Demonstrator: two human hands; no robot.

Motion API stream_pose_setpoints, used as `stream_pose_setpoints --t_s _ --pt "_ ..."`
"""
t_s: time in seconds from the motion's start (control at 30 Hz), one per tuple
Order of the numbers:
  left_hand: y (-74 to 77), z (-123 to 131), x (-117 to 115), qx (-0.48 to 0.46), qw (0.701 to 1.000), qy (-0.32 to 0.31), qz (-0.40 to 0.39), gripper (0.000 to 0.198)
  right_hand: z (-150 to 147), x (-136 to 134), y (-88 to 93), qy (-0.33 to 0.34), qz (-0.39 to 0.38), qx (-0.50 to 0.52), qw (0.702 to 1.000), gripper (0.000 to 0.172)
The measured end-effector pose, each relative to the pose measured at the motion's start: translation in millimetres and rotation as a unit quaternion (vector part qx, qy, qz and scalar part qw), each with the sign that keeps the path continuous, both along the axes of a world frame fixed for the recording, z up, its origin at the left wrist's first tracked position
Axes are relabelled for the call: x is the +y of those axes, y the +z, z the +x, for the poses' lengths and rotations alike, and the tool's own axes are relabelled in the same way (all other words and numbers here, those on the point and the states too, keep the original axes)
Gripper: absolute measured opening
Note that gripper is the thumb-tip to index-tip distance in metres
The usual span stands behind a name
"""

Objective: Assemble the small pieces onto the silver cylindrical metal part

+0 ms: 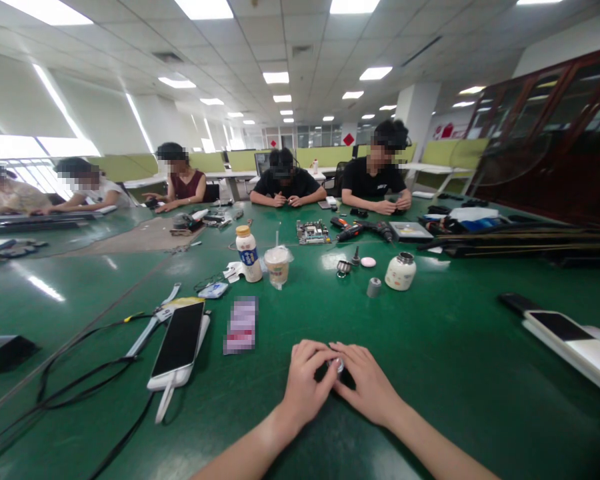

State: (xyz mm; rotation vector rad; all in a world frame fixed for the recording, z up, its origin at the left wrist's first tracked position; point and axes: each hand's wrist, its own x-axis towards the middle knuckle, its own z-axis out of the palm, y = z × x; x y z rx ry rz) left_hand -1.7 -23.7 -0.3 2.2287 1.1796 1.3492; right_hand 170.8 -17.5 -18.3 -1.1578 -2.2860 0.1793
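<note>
My left hand (306,380) and my right hand (365,383) meet low on the green table (430,373), near its front edge. The fingers of both are curled together round a small shiny metal part (338,364), which is mostly hidden between the fingertips. Beyond them, toward the table's middle, stand a small white jar (401,271) with a metal rim, a grey cylindrical cap (374,287), a small metal ring piece (343,268) and a pink round disc (368,262).
A phone (180,343) on a white power bank with cables lies to the left. A drink bottle (249,253) and a covered cup (277,265) stand mid-table. Another phone on a white device (570,337) lies right. Several other people sit working at the far side.
</note>
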Motion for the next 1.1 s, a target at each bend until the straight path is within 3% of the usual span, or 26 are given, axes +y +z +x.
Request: stream_pose_setpoints --t_s 0.13,0.23,0.33,0.43,0.57,0.67,0.87,1.1 --pt "3.4 -3 3 0.003 0.999 0.033 0.030 0.010 0 0 2.0 -0.001 -0.007 -0.002 1.000 0.041" --pt "1.8 -10 13 0.008 0.993 0.116 0.032 0.011 0 -2 6.0 -0.003 -0.016 -0.005 1.000 0.039" --pt "-6.4 -16 24 0.068 0.977 0.202 -0.008 0.014 0 -2 9.3 -0.006 -0.026 -0.007 1.000 0.035" --pt "-17.4 -19 31 0.136 0.964 0.226 -0.036 0.012 0 -3 10.5 -0.007 -0.028 -0.006 1.000 0.033" --pt "-22.9 -19 34 0.147 0.965 0.219 0.002 0.012 0 -3 10.4 -0.004 -0.024 -0.006 1.000 0.034" --pt "-17.1 -18 30 0.091 0.976 0.198 0.030 0.013 0 -2 9.2 -0.004 -0.018 -0.002 1.000 0.034" --pt "-3.7 -9 14 0.004 0.998 0.042 0.050 0.010 1 -1 4.6 0.000 -0.012 0.006 1.000 0.041" --pt "-3.8 -5 10 -0.016 0.998 0.016 0.060 0.008 1 0 3.1 0.001 -0.012 0.002 1.000 0.042"
